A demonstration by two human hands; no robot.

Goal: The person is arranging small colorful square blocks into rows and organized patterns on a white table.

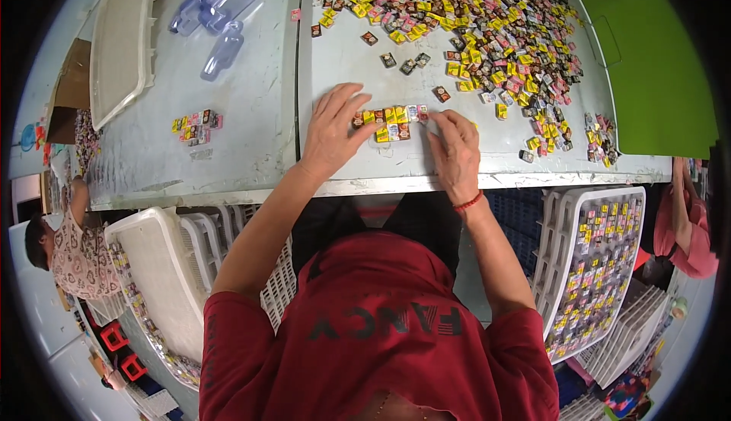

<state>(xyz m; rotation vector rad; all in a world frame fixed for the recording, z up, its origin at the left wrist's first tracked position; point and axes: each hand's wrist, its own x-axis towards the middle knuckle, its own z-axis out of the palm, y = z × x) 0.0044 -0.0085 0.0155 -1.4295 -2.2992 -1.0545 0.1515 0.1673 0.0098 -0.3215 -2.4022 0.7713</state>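
A short double row of small, colourful packets (388,122), yellow, brown, grey and pink, lies on the pale table in front of me. My left hand (333,133) rests at its left end, fingers spread and curved, with the thumb against the packets. At the right end is my right hand (458,154), a red cord round its wrist. Its fingers are bent and apart from the thumb, the fingertips next to the last pink packet (423,113). Whether they touch it I cannot tell.
Beyond my hands spreads a large heap of loose packets (487,33). A small group (198,127) lies to the left, below clear plastic trays (221,48). A white tray (122,40) stands far left; a filled crate (601,269) stands lower right. Other people are at both sides.
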